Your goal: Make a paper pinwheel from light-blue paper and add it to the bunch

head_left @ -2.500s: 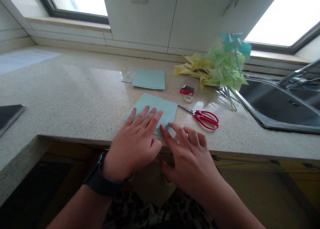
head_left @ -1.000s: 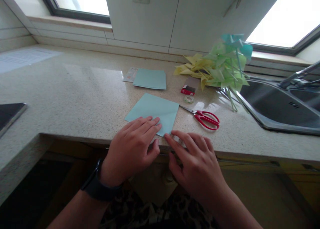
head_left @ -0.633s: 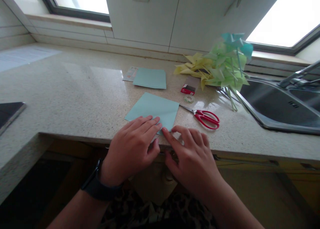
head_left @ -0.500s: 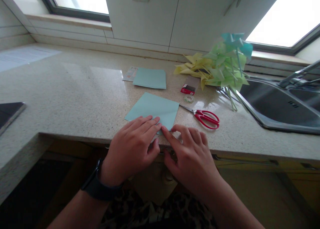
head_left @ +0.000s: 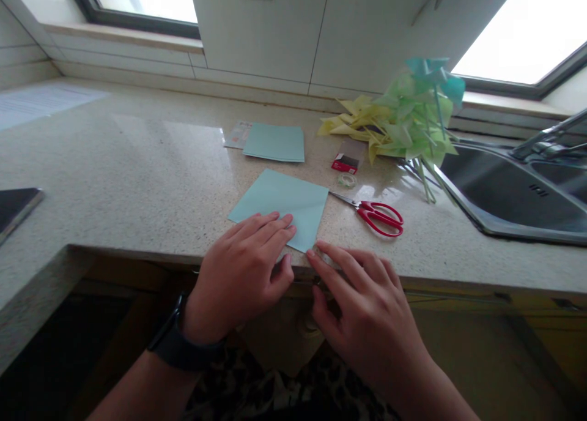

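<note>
A square sheet of light blue paper (head_left: 287,197) lies on the counter near its front edge, one corner turned toward me. Across its lower left part my left hand (head_left: 247,262) rests with fingers stretched out, pressing on the sheet. The fingertips of my right hand (head_left: 362,286) are at the paper's near corner; its fingers are extended and nothing is in them. Red-handled scissors (head_left: 380,218) lie to the right, their tip beside the sheet's right corner. Farther back is a stack of blue paper (head_left: 274,142).
A tape roll (head_left: 347,180) and a small red and black box (head_left: 345,163) sit behind the scissors. Paper pinwheels (head_left: 408,115) in yellow, green and blue lie beside the steel sink (head_left: 509,194). The counter's front edge (head_left: 440,283) runs just below my hands.
My right hand has slid toward me and slightly right, to the sheet's near corner, and its fingers have straightened. The near corner now shows. My left hand stays in place.
</note>
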`<state>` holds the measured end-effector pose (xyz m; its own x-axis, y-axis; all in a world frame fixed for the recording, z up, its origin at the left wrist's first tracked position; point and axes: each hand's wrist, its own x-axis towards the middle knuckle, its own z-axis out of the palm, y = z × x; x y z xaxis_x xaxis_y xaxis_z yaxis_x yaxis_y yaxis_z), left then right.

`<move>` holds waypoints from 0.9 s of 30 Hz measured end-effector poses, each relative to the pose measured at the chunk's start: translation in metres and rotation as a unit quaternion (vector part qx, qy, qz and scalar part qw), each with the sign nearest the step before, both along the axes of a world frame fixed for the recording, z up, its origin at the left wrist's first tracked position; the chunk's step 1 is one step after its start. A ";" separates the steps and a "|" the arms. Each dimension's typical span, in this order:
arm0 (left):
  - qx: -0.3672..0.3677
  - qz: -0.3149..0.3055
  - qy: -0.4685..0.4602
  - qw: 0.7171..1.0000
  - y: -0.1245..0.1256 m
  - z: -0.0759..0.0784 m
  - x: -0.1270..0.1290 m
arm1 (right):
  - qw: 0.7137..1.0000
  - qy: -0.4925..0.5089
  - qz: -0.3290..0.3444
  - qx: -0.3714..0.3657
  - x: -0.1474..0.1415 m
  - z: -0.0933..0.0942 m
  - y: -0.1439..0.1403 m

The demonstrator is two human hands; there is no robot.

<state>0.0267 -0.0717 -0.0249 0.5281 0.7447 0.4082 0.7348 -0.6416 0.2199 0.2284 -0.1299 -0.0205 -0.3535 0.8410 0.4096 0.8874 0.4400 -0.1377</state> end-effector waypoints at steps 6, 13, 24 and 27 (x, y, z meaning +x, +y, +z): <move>-0.002 0.002 0.002 1.000 -0.001 0.001 -0.001 | 1.000 -0.009 -0.005 0.001 -0.002 0.001 0.003; -0.004 0.002 0.003 1.000 -0.001 0.001 -0.001 | 0.999 -0.036 -0.011 -0.005 -0.003 0.003 0.006; -0.010 0.000 0.006 1.000 -0.001 0.002 0.000 | 0.998 -0.051 -0.021 -0.007 -0.007 0.001 0.014; -0.007 0.000 0.005 1.000 -0.001 0.001 0.000 | 0.999 -0.049 -0.020 -0.011 -0.007 0.001 0.015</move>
